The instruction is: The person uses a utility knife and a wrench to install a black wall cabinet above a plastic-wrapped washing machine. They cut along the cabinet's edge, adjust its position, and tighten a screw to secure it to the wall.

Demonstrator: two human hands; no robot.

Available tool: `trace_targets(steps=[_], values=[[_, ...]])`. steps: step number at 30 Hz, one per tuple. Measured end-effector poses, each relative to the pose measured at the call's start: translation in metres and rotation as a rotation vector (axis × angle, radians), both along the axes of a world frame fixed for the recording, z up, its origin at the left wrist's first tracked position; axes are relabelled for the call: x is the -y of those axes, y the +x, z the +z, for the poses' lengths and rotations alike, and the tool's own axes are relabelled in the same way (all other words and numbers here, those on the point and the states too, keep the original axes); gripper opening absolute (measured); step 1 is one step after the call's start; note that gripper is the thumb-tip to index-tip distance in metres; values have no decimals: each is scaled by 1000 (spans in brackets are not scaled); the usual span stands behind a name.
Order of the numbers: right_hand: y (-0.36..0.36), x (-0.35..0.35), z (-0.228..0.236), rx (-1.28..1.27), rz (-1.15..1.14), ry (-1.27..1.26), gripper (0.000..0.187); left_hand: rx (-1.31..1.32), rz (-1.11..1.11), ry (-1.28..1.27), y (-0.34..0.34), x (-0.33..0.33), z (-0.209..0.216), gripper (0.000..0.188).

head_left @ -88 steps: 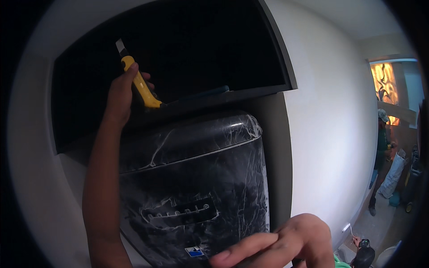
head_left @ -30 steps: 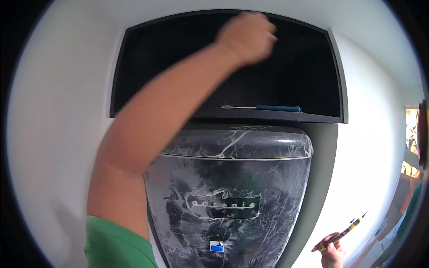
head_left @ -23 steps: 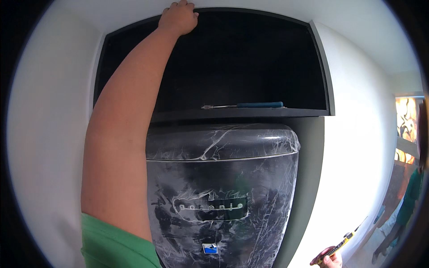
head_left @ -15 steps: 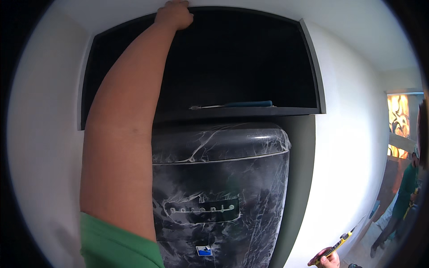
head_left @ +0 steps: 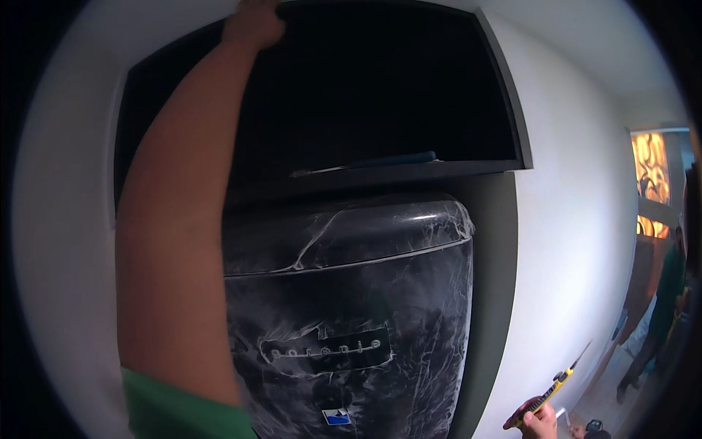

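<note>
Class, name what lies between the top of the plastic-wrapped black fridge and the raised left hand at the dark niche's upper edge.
In the head view, a blue-handled tool lies on the ledge between them.

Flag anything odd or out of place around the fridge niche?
One thing: a blue-handled tool lies loose on the dark ledge above the film-wrapped black fridge. The left hand reaches the niche's top edge; the right hand holds a yellow utility knife, blade out.

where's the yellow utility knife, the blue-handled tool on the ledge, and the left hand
yellow utility knife (head_left: 550, 391), head view, on its yellow body above the right hand.
blue-handled tool (head_left: 398, 159), head view, on its blue handle lying on the ledge.
left hand (head_left: 254, 23), head view, back of the hand at the dark opening's top edge.
</note>
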State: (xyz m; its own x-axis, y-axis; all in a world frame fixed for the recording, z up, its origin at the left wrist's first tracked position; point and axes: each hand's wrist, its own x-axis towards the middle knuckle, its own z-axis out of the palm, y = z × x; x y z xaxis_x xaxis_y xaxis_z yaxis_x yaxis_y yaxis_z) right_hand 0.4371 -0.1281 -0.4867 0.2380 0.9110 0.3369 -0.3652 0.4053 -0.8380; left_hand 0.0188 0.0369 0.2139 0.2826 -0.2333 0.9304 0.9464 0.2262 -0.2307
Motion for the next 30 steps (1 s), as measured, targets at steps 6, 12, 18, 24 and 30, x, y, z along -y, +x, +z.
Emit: trace_targets(steps=[6, 12, 18, 24, 30], values=[[-8, -18, -1, 36, 83, 41, 38, -9, 56, -28, -4, 0, 9, 59], [-8, -21, -14, -4, 99, 24, 40, 19, 147, -135, 3, 11, 32, 58], [-5, -17, -22, -13, 116, 14, 41, 79, 114, -148, 6, 19, 22, 56], [-4, -19, -28, 12, 102, 0, 42, 126, 95, -172, 19, 29, 10, 46], [-5, -22, -28, 17, 86, -13, 42, 142, 142, -113, 27, 32, -5, 43]])
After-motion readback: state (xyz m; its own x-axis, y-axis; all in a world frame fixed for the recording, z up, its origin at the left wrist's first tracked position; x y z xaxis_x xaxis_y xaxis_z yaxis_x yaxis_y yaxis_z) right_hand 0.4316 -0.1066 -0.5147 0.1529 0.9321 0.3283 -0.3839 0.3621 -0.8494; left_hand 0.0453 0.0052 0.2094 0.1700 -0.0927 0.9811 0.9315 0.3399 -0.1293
